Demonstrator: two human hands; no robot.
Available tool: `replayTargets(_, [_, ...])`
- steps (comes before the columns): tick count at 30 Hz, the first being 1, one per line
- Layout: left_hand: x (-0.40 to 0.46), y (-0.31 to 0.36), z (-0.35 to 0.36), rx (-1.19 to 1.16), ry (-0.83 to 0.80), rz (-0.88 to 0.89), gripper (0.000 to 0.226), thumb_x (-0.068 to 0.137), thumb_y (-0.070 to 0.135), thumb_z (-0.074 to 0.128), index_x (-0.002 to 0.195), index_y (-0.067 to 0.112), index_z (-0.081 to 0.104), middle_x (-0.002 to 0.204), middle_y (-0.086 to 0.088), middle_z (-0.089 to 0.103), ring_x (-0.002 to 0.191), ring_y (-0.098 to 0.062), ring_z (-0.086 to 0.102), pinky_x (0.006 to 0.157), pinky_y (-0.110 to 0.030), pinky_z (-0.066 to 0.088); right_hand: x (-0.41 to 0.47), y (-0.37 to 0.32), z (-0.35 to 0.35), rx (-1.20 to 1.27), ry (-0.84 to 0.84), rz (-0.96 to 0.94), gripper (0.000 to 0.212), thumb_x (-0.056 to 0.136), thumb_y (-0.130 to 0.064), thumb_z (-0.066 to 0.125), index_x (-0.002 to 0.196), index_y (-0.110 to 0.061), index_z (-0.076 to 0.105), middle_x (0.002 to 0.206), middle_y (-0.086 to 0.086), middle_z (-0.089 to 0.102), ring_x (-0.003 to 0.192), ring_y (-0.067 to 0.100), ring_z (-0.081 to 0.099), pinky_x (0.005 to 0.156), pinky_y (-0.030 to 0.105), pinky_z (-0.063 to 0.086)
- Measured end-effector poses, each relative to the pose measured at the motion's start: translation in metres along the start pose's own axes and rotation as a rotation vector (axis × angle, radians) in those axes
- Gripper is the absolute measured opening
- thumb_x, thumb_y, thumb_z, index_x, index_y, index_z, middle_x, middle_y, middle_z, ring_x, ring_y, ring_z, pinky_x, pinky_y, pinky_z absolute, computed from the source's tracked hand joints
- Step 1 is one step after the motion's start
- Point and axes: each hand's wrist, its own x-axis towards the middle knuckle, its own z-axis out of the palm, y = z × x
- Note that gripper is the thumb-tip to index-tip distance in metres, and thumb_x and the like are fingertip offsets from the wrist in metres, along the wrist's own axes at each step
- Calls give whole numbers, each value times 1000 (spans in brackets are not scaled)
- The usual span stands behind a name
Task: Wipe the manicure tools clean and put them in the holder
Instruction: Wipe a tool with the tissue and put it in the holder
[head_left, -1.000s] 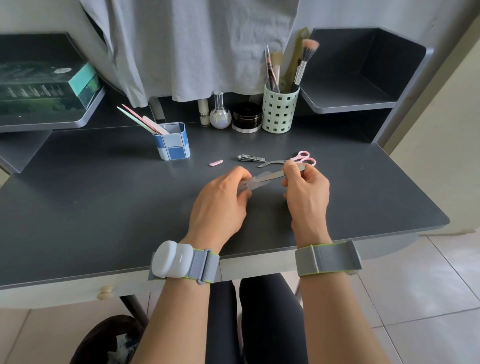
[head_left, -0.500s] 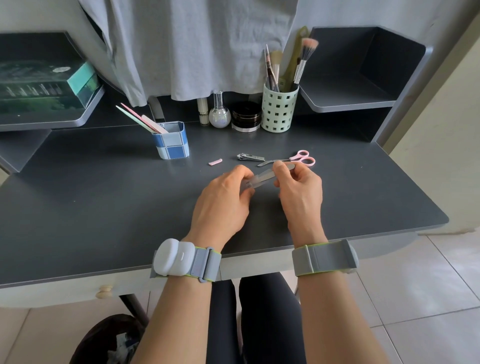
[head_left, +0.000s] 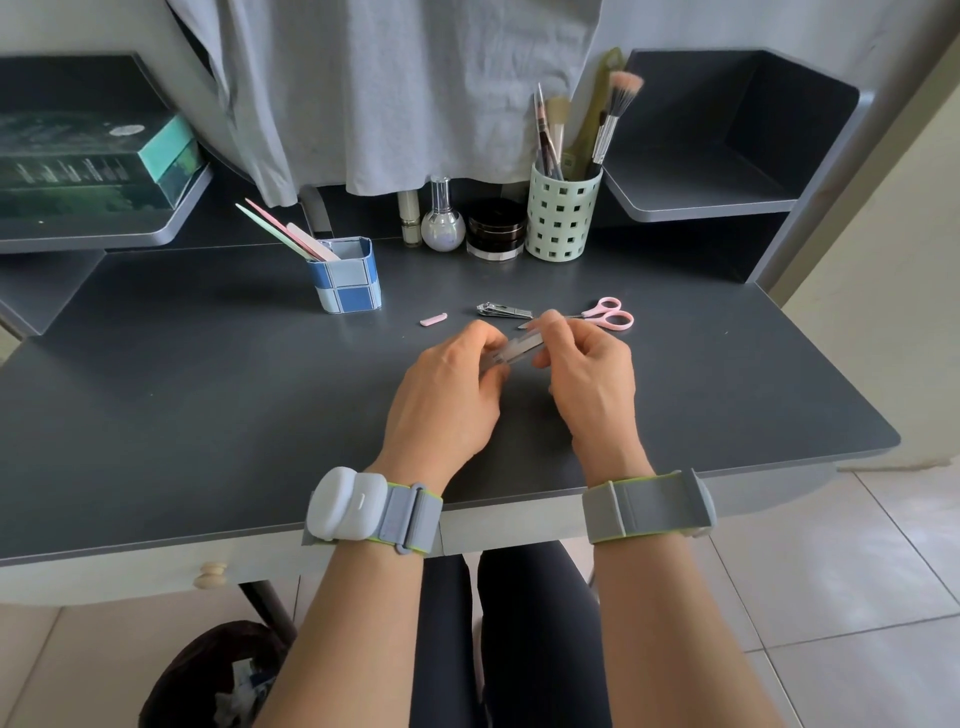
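Grey metal shows between the two hands at the middle of the frame: a slim nail file (head_left: 514, 347), slanting up to the right, held just above the dark desk (head_left: 208, 395). The left hand (head_left: 447, 400) has its fingers curled round the file's lower end, with what may be a wipe blurred in the grip. The right hand (head_left: 587, 374) pinches the upper end between thumb and fingertips.

Just above the hands, lying flat on the desk, are a silver nail clipper (head_left: 504, 311) and pink-handled scissors (head_left: 605, 313), their blade tips hidden behind the right fingers. A small pink piece (head_left: 433, 319) lies to the left of the clipper, apart from it.

Further left and higher stands a blue checked holder (head_left: 347, 283) with a few long nail files (head_left: 283, 231) leaning out to the upper left. Along the back, centre top, stand a thin tube (head_left: 409, 218), a round glass bottle (head_left: 442, 221), a black jar (head_left: 494, 228) and a pale green perforated cup (head_left: 562, 213) full of brushes. A grey cloth (head_left: 395, 88) hangs above them. A green box (head_left: 93, 166) sits on the shelf at upper left.
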Motion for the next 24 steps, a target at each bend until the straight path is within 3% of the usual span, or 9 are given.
replayTargets(4, [1,-2,0,-9,19,9,15,95,22,63,109,26,61,106,6,72,99,-23,67,82,-44,55,2,-1,0,47,14,51,33,100,-38,49,79,-26,73,68,-9,72,68,13,58,84,55,56])
replayTargets(8, [1,-1,0,-17,20,20,15,95,21,64,109,25,61,106,6,72,98,-22,67,82,-43,56,2,-1,-1,65,8,59,30,98,-36,55,75,-23,71,69,-7,72,65,15,54,80,56,55])
replayTargets(13, [0,-1,-2,-18,23,18,15,95,21,63,110,24,61,107,5,72,97,-21,68,83,-43,56,2,-2,0,57,3,42,28,96,-38,58,78,-21,70,67,-9,71,61,11,53,76,47,54])
replayTargets(18, [0,0,-3,-8,22,13,16,96,22,63,112,22,61,108,4,72,98,-19,67,85,-40,56,1,-2,-2,-119,19,-69,25,96,-40,60,86,-21,72,70,-12,70,60,-10,53,59,8,37])
replayTargets(24, [-1,-2,-2,-16,27,11,17,96,24,63,112,23,60,109,5,71,99,-21,68,84,-42,56,2,-3,-1,-48,37,-53,32,97,-38,58,76,-18,71,67,-9,71,54,1,50,63,23,40])
